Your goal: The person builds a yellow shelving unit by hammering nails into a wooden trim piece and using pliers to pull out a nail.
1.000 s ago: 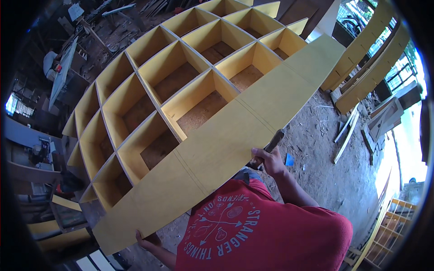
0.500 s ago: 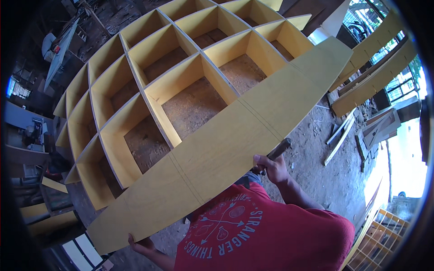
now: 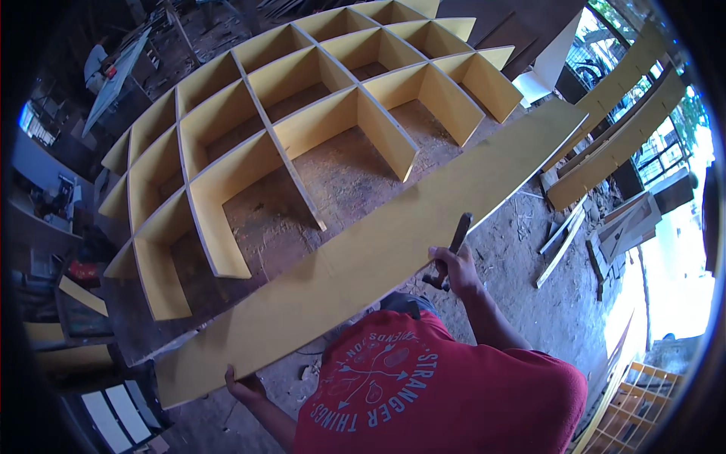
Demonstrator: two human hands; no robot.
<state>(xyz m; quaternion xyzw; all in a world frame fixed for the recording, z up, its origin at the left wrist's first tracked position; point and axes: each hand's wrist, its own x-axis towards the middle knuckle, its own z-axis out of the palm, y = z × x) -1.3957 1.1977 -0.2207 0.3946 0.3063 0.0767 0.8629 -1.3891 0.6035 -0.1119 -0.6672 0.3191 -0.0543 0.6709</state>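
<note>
At my ten o'clock a person (image 3: pixel 94 66) stands behind a long pale sheet (image 3: pixel 119 82). Between two and three, slotted curved boards (image 3: pixel 605 157) lean near a bright barred window (image 3: pixel 674 147). Around three, thin wood strips (image 3: pixel 560 251) lie on the littered floor (image 3: pixel 563 314) — then, at four, I see a yellowish lattice frame (image 3: pixel 652 371). White panels (image 3: pixel 106 420) sit at eight — dark gaps between them.

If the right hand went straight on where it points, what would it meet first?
The yellow board, whose near edge the right hand touches while holding a dark hammer-like tool. Past the board, the yellow grid frame seems next in line, though depth is hard to judge.
</note>
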